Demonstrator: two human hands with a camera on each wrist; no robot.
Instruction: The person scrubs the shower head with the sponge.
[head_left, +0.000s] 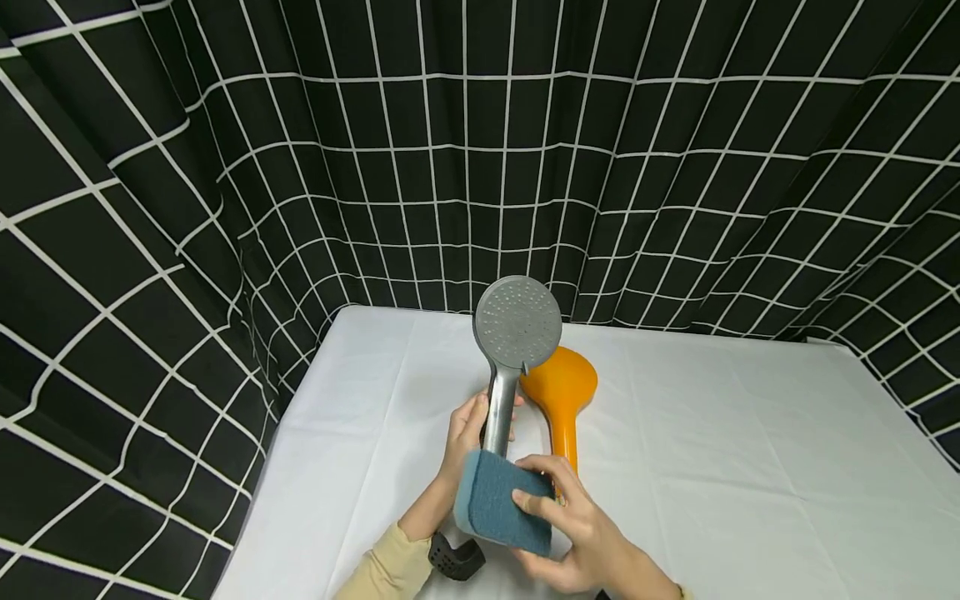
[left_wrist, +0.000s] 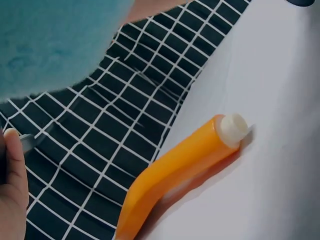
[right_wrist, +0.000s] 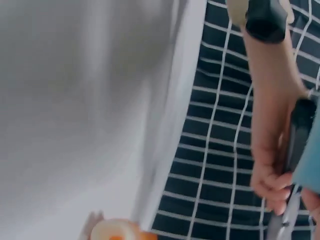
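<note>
A grey shower head [head_left: 517,321] stands raised above the table, its nozzle face toward the head camera. My left hand [head_left: 462,437] grips its handle; the left wrist view catches only part of that hand [left_wrist: 14,195]. A blue sponge [head_left: 498,504], in front of the handle's lower end, is pinched between the thumb and fingers of my right hand [head_left: 577,525]. The sponge [left_wrist: 55,45] covers the upper left of the left wrist view. In the head view it hides the handle's bottom, and whether they touch is unclear.
An orange shower-head-shaped piece [head_left: 564,383] with a pale end [left_wrist: 234,128] lies on the white-covered table [head_left: 720,433], just behind my right hand. Black curtains with a white grid [head_left: 450,167] surround the table's back and sides. A black strap piece [head_left: 456,558] sits by my left wrist.
</note>
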